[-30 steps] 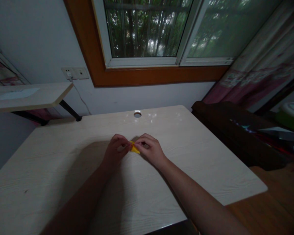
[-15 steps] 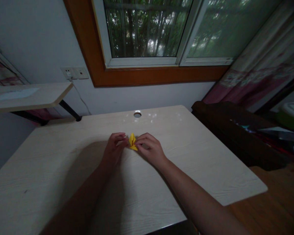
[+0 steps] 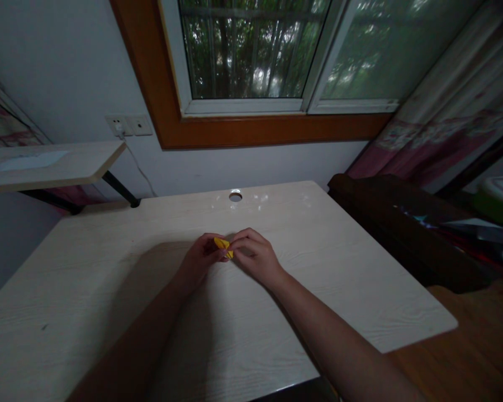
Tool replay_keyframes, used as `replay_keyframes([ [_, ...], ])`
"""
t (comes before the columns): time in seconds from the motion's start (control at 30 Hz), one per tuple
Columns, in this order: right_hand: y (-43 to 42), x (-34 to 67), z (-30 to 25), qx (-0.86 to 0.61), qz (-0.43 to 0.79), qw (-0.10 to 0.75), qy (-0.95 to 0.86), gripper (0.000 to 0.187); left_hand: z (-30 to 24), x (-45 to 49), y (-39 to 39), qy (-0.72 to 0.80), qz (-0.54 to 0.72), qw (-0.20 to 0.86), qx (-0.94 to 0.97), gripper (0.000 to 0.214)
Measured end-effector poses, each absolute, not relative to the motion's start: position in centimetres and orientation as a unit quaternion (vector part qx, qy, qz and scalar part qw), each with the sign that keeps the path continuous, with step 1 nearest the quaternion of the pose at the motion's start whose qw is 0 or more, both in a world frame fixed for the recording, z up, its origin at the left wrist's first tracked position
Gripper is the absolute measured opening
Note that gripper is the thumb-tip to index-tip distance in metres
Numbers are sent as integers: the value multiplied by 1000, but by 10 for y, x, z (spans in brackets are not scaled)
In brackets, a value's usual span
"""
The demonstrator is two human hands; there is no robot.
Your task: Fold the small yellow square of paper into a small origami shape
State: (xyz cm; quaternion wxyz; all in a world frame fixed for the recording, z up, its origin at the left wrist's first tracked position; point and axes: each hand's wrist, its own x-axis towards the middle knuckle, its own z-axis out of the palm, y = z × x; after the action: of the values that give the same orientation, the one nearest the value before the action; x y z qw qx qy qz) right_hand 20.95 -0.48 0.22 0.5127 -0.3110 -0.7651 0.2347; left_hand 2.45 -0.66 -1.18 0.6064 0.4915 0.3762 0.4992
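Observation:
A small piece of folded yellow paper (image 3: pixel 222 243) is held between both hands, over the middle of the pale wood-grain desk (image 3: pixel 251 318). My left hand (image 3: pixel 200 259) grips it from the left, thumb in front and fingers behind. From the right, my right hand (image 3: pixel 257 252) pinches its edge between thumb and fingertips. The fingers cover part of the paper, so its full shape does not show.
Near the desk's back edge is a round cable hole (image 3: pixel 235 196). A raised shelf (image 3: pixel 79 163) on black legs stands at the back left, below a wall socket (image 3: pixel 128 125). Dark wooden furniture (image 3: pixel 373 223) adjoins the right side, under a curtain (image 3: pixel 436 117).
The yellow paper has tipped over to the left and sits lower. My left hand has moved right and closed around it. My right hand has barely shifted.

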Motion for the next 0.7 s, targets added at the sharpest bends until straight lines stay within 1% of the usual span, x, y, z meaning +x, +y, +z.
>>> replay_keyframes([
  [0.1,-6,209,5,-312,245,509,-764,16,-12,24,-5,386,514,580,500,36],
  [0.3,-7,210,6,-326,269,515,-746,19,-8,25,-5,388,549,542,504,32],
  [0.53,-4,209,6,-359,299,528,-710,10,-6,25,-7,412,515,544,519,29],
  [0.7,-1,209,4,-356,326,517,-706,8,-7,22,-5,432,509,515,537,23],
])
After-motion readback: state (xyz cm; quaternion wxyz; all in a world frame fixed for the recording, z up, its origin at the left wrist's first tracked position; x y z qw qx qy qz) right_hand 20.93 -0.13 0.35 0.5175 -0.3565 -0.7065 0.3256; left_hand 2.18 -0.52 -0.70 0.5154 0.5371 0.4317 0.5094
